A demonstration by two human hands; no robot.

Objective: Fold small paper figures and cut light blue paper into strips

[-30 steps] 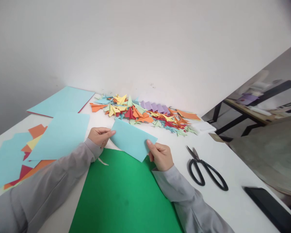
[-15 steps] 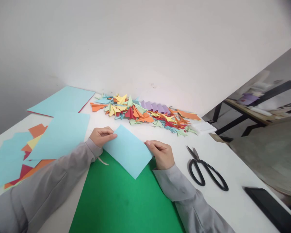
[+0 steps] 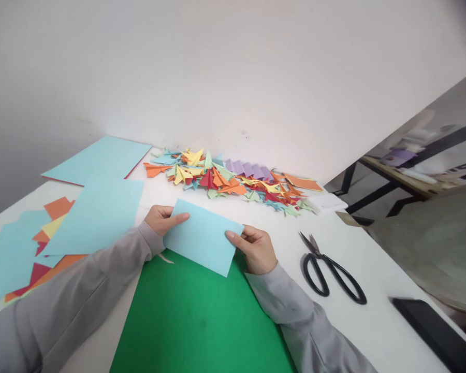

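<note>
A light blue paper rectangle (image 3: pixel 202 235) is held up between my hands, above the far end of a green sheet (image 3: pixel 205 316). My left hand (image 3: pixel 163 220) pinches its left edge, thumb on the front face. At its upper right corner my right hand (image 3: pixel 257 248) grips it, thumb on the front and the other fingers behind. The paper looks flat, with its right side tilted lower. Black-handled scissors (image 3: pixel 332 269) lie partly open to the right of my right hand.
Folded paper planes (image 3: pixel 217 178) are heaped along the wall, beside purple folded pieces (image 3: pixel 250 170). Larger blue sheets (image 3: pixel 97 215) and coloured scraps (image 3: pixel 58 208) lie at the left. A black flat object (image 3: pixel 435 331) rests at the right table edge (image 3: pixel 407 277).
The blue paper has turned counterclockwise, from a diamond-like slant to a more level position. My right thumb now lies further over its front face.
</note>
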